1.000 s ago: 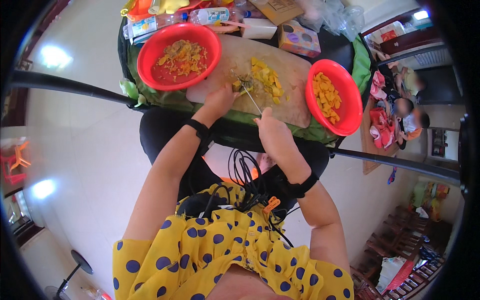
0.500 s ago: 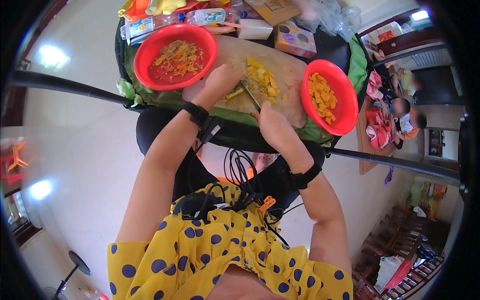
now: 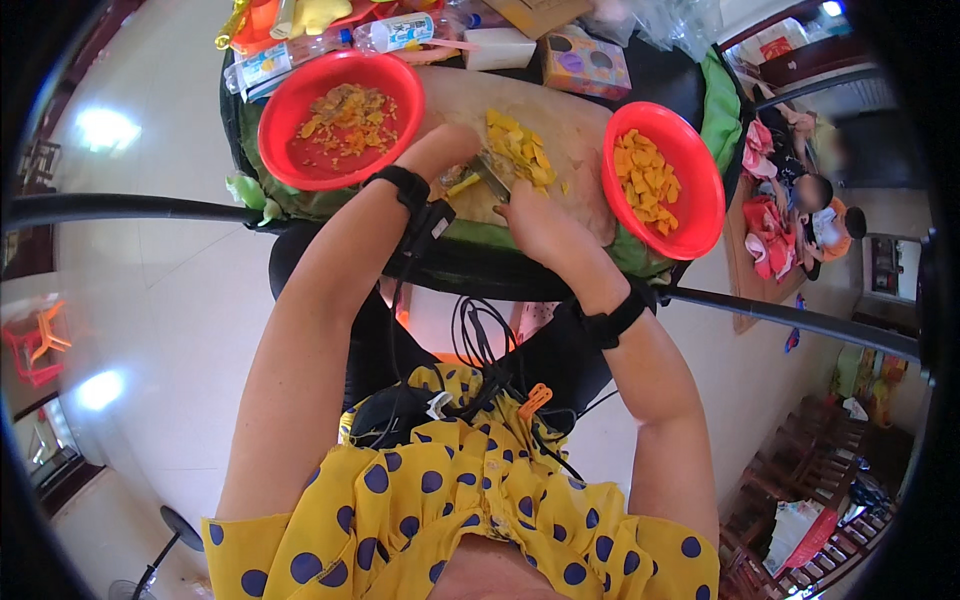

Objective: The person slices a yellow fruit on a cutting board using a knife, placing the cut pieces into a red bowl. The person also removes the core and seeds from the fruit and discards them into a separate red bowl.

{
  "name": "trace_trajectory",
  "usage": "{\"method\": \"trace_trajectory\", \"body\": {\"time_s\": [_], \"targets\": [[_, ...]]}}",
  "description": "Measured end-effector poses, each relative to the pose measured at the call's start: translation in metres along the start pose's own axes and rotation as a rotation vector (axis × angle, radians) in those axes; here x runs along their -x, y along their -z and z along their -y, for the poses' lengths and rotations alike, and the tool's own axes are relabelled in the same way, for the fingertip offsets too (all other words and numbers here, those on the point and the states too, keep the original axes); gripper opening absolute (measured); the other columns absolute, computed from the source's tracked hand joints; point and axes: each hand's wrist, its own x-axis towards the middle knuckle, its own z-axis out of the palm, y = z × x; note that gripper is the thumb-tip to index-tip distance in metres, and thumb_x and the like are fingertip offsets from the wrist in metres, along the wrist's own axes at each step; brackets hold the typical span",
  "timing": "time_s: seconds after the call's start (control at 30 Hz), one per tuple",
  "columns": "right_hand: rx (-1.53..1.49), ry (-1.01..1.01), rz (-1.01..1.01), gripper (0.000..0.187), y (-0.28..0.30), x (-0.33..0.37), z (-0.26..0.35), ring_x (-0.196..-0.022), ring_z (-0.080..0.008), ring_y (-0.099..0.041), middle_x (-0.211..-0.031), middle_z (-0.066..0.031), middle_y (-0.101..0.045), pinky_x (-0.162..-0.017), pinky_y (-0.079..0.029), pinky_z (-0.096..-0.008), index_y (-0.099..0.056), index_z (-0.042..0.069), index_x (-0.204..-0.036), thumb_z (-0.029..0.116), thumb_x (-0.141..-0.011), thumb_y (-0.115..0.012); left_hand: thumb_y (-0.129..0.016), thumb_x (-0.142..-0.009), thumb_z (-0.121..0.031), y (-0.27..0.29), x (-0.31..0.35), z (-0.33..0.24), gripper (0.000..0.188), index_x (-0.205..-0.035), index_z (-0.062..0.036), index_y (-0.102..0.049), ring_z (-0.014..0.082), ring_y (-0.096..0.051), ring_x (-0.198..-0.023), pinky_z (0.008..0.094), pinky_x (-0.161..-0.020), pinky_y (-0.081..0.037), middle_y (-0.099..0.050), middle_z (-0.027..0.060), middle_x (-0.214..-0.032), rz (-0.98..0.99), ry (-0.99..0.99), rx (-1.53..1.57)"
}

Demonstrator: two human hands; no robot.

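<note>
Left grip [image 3: 448, 148] moved forward beside knife [image 3: 491, 178], hold unclear.

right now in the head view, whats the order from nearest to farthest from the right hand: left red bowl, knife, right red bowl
1. Knife: nearest, gripped in the right hand.
2. Right red bowl: to that hand's right, near the board's right end.
3. Left red bowl: farthest, over to the left, past the left hand.
</note>
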Motion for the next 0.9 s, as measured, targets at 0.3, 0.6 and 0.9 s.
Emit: {"method": "trace_trajectory", "body": {"time_s": [0.3, 0.6, 0.9], "targets": [[0.021, 0.011, 0.031, 0.031, -0.001, -0.024, -0.006, -0.092, -0.0473, -0.066, -0.093, -0.0338, -0.066, -0.078, -0.051, -0.0538, -0.058, -0.007, -0.104, 0.023, -0.096, -0.059, -0.069, -0.078, -0.009, -0.034, -0.02, 0.023, 0.009, -0.083, -0.0061, -0.075, 0.0342, -0.07, -0.085, 0.0431, -0.074, -0.056, -0.072, 0.0156, -0.088, -0.025, -0.043, -0.02], [-0.018, -0.027, 0.008, 0.032, -0.016, -0.04, -0.013, -0.094, -0.0476, -0.065, -0.092, -0.0337, -0.066, -0.079, -0.051, -0.0538, -0.055, -0.007, -0.1, 0.024, -0.096, -0.06, -0.075, -0.073, -0.011, -0.031, -0.03, 0.028, 0.012, -0.085, -0.0077, -0.077, 0.0348, -0.07, -0.086, 0.0432, -0.074, -0.056, -0.073, 0.0159, -0.09, 0.102, -0.008, 0.025], [-0.142, -0.091, -0.076, 0.032, -0.066, -0.031, -0.029, -0.089, -0.0508, -0.064, -0.087, -0.0353, -0.064, -0.076, -0.049, -0.0574, -0.044, -0.005, -0.102, 0.025, -0.1, -0.054, -0.067, -0.079, -0.01, -0.072, -0.037, 0.035, 0.012, -0.085, -0.0056, -0.076, 0.0366, -0.07, -0.089, 0.0449, -0.075, -0.057, -0.072, 0.0204, -0.095, -0.006, 0.014, 0.095]]}}
